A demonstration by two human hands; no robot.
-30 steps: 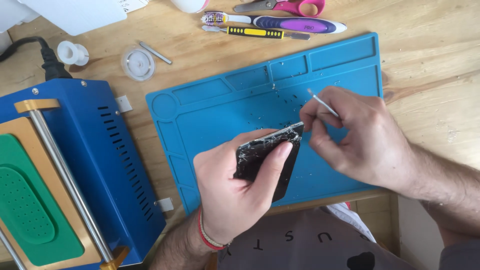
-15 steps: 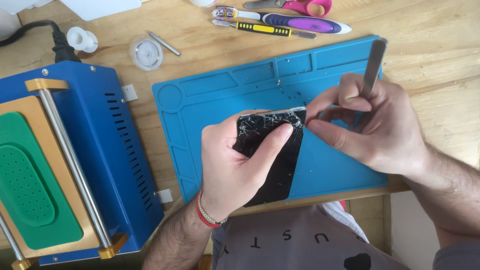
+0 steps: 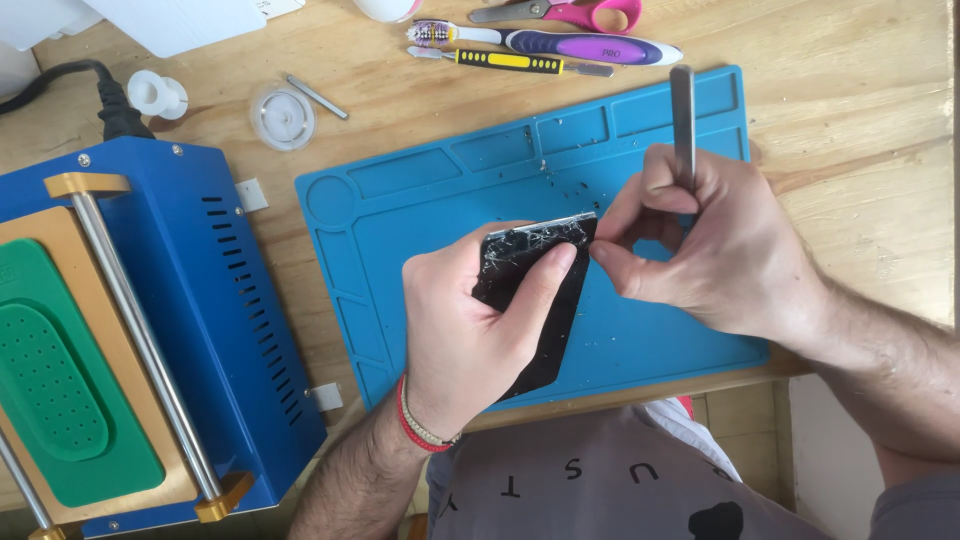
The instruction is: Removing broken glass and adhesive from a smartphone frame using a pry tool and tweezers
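head view: left hand (image 3: 470, 330) clamps cracked phone (image 3: 535, 290); right hand (image 3: 715, 245) pinches metal tweezers (image 3: 683, 115).

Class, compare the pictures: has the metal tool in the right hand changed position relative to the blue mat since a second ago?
Yes. The metal tool has swung from lying low over the blue mat to standing upright above the right hand, its end reaching the mat's far edge.
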